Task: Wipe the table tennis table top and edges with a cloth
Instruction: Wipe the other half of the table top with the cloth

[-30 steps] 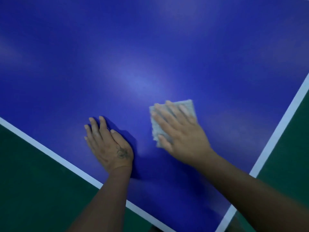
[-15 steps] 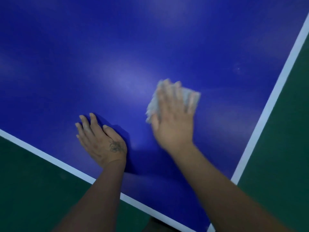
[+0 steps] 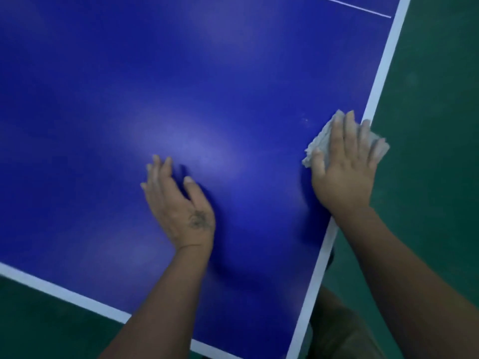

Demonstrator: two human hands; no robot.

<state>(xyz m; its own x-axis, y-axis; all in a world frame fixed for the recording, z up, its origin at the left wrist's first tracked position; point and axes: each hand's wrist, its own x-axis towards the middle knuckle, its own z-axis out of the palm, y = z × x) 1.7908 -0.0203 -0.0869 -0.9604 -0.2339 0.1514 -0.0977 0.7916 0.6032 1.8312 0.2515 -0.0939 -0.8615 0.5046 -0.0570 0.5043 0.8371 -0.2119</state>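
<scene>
The blue table tennis table top (image 3: 181, 86) fills most of the view, with a white line along its right edge (image 3: 381, 76) and its near edge (image 3: 51, 286). My right hand (image 3: 344, 167) lies flat on a crumpled grey-white cloth (image 3: 320, 142) and presses it down right at the table's right edge; part of the cloth sticks out past the white line. My left hand (image 3: 178, 203) rests palm down on the blue surface, fingers apart, holding nothing.
Green floor (image 3: 435, 125) lies beyond the right edge and below the near edge. The near right corner of the table is at the bottom of the view, with my leg (image 3: 337, 327) beside it. A thin white centre line (image 3: 355, 6) shows at the top.
My right hand has slid the cloth to the right, from the middle of the blue surface out to the right edge. My left hand has stayed flat on the table.
</scene>
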